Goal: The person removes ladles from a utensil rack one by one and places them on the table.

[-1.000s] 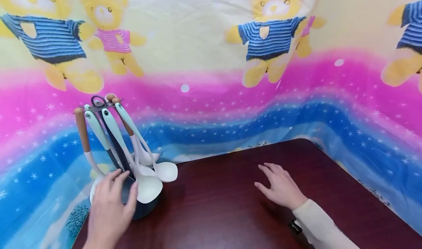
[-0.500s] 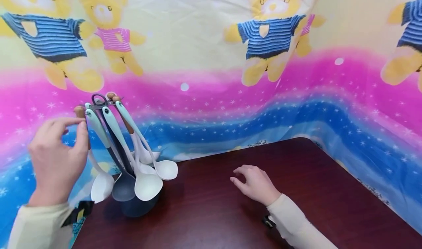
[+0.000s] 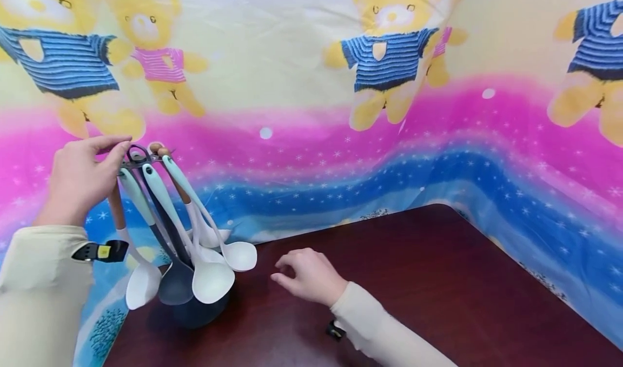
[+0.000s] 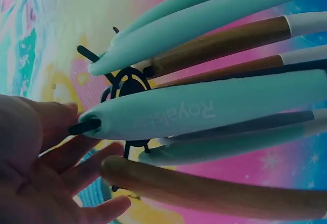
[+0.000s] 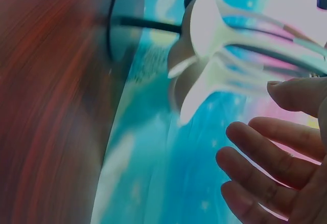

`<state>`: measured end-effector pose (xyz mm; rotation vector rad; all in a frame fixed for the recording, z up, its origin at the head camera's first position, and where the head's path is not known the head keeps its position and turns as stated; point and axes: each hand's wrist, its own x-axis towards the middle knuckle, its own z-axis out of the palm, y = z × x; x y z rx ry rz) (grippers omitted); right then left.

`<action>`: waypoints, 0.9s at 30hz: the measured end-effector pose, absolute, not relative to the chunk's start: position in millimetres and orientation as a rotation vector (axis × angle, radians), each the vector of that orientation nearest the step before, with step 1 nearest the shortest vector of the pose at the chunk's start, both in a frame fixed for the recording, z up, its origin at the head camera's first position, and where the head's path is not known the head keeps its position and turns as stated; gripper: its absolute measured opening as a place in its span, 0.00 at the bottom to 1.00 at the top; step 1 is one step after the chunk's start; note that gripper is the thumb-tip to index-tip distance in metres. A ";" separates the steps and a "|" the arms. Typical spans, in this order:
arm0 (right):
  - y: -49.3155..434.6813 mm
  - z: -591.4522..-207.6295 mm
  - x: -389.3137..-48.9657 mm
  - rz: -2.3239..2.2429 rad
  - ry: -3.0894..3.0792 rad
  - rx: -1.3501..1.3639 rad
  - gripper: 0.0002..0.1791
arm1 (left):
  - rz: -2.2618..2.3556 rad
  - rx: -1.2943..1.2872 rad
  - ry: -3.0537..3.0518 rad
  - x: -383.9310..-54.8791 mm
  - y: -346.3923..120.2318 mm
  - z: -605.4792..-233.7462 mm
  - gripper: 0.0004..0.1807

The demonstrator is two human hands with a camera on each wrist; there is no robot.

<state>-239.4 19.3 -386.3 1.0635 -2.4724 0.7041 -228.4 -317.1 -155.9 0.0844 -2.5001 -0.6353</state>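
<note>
A dark rack (image 3: 138, 153) hung with several kitchen utensils stands on a round base (image 3: 199, 310) at the table's left rear corner. My left hand (image 3: 80, 178) is raised to the rack's top; its relaxed fingers (image 4: 76, 175) touch the end of a wooden-handled spoon (image 4: 214, 191) and lie next to a mint handle (image 4: 204, 109). No finger visibly wraps a handle. My right hand (image 3: 309, 275) hovers low over the dark red table (image 3: 438, 280), fingers loosely bent and holding nothing, just right of the white ladle heads (image 3: 212, 280). In the right wrist view those heads (image 5: 207, 24) hang ahead of my fingers (image 5: 276, 168).
A bright cloth with teddy bears and pink and blue bands (image 3: 340, 140) hangs behind and around the table. The table's left edge runs close under the rack's base. A strap sits on each cream sleeve (image 3: 39, 280).
My left hand rose from the rack's base up to its top. My right hand slid left across the table toward the utensil heads.
</note>
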 end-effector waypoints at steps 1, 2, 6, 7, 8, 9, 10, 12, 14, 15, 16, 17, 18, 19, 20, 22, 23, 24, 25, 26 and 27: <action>11.7 -383.7 -239.6 0.703 -2.474 1.087 0.11 | -0.646 0.081 -2.525 -230.6 -318.8 -154.5 0.32; 4.5 -380.9 -239.4 0.706 -2.477 1.108 0.11 | -0.654 0.073 -2.541 -232.6 -320.5 -153.7 0.32; -20.7 -371.7 -238.1 0.718 -2.484 1.192 0.09 | -0.690 0.065 -2.564 -237.9 -325.5 -153.1 0.32; -26.1 -369.8 -237.5 0.723 -2.484 1.212 0.08 | -0.695 0.066 -2.564 -238.1 -326.4 -152.9 0.32; -31.0 -367.8 -237.0 0.728 -2.486 1.231 0.08 | -0.694 0.068 -2.563 -238.5 -326.9 -152.9 0.31; -35.6 -366.0 -236.4 0.733 -2.488 1.248 0.07 | -0.694 0.071 -2.564 -238.8 -327.1 -152.8 0.31; -40.0 -364.3 -236.0 0.737 -2.490 1.262 0.07 | -0.689 0.069 -2.566 -239.1 -327.2 -152.5 0.31; -48.0 -361.0 -236.0 0.746 -2.490 1.286 0.09 | -0.673 0.067 -2.571 -240.3 -326.8 -151.7 0.31; -56.4 -357.3 -236.1 0.759 -2.489 1.309 0.11 | -0.654 0.063 -2.573 -241.1 -327.1 -151.8 0.30; -60.5 -355.2 -236.4 0.772 -2.483 1.324 0.12 | -0.649 0.060 -2.571 -241.7 -327.5 -151.6 0.30; -64.7 -353.0 -236.8 0.781 -2.475 1.336 0.12 | -0.640 0.057 -2.570 -242.4 -327.6 -151.5 0.30; -69.1 -350.5 -237.0 0.792 -2.466 1.350 0.12 | -0.630 0.058 -2.566 -243.3 -327.3 -151.3 0.30; -73.4 -347.8 -237.1 0.804 -2.456 1.367 0.13 | -0.622 0.059 -2.563 -244.0 -327.0 -151.1 0.30; -78.0 -345.2 -237.1 0.819 -2.450 1.382 0.13 | -0.615 0.058 -2.558 -244.6 -326.7 -150.8 0.29; -82.7 -342.7 -237.1 0.825 -2.444 1.393 0.13 | -0.612 0.058 -2.554 -245.1 -326.4 -150.5 0.29; -91.9 -338.6 -236.6 0.827 -2.441 1.414 0.14 | -0.610 0.061 -2.552 -245.6 -325.6 -150.3 0.29; -96.5 -337.1 -236.3 0.825 -2.443 1.420 0.15 | -0.609 0.061 -2.551 -245.5 -325.4 -150.3 0.29; -100.9 -335.7 -235.7 0.822 -2.448 1.425 0.17 | -0.608 0.063 -2.550 -245.4 -325.4 -150.5 0.29; -105.4 -334.7 -235.2 0.814 -2.453 1.423 0.19 | -0.608 0.061 -2.547 -245.1 -325.5 -150.9 0.28; -109.7 -334.1 -234.6 0.805 -2.455 1.421 0.21 | -0.607 0.062 -2.544 -244.7 -325.8 -151.5 0.28; -113.7 -333.7 -233.7 0.804 -2.461 1.420 0.23 | -0.599 0.061 -2.539 -244.3 -326.4 -152.2 0.28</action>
